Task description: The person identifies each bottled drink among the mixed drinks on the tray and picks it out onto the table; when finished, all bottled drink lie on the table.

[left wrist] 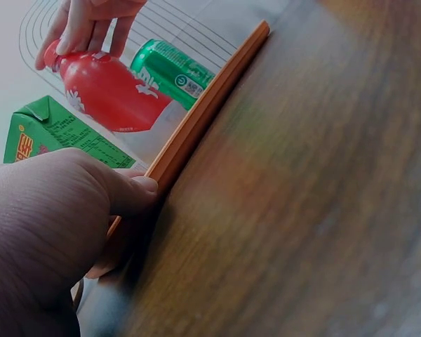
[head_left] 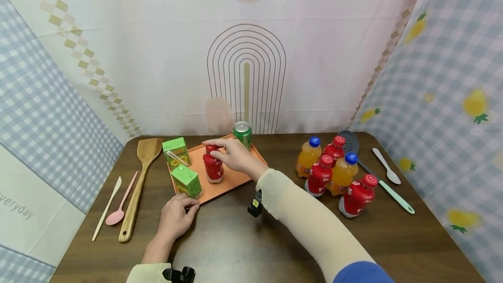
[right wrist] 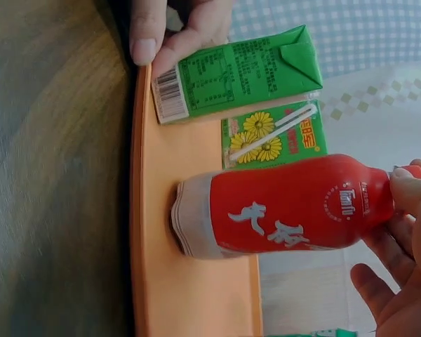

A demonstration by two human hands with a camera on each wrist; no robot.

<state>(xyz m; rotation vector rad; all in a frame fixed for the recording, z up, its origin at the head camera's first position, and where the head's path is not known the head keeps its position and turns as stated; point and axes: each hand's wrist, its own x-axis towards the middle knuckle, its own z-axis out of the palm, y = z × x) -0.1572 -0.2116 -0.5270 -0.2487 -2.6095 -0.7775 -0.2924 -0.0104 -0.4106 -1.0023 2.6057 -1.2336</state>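
Note:
My right hand (head_left: 235,156) pinches the cap of a red bottle (head_left: 214,170) with a pale base. The bottle stands upright over the orange tray (head_left: 235,179); its base is right at the tray floor in the right wrist view. My left hand (head_left: 177,216) grips the tray's near left corner, thumb (left wrist: 142,185) over the rim and fingers below. Close by that hand on the tray stands a green drink carton (right wrist: 231,78). Behind it is a second green carton (head_left: 176,150) with a white straw on its side. A green can (head_left: 242,133) stands at the tray's far corner.
Right of the tray stand orange drink bottles (head_left: 308,158) with blue caps and several red bottles (head_left: 356,198). Beyond them lie a skimmer (head_left: 397,196) and a white spoon (head_left: 387,167). At left lie a wooden turner (head_left: 135,198), a pink spoon (head_left: 115,216) and a cream knife (head_left: 107,208).

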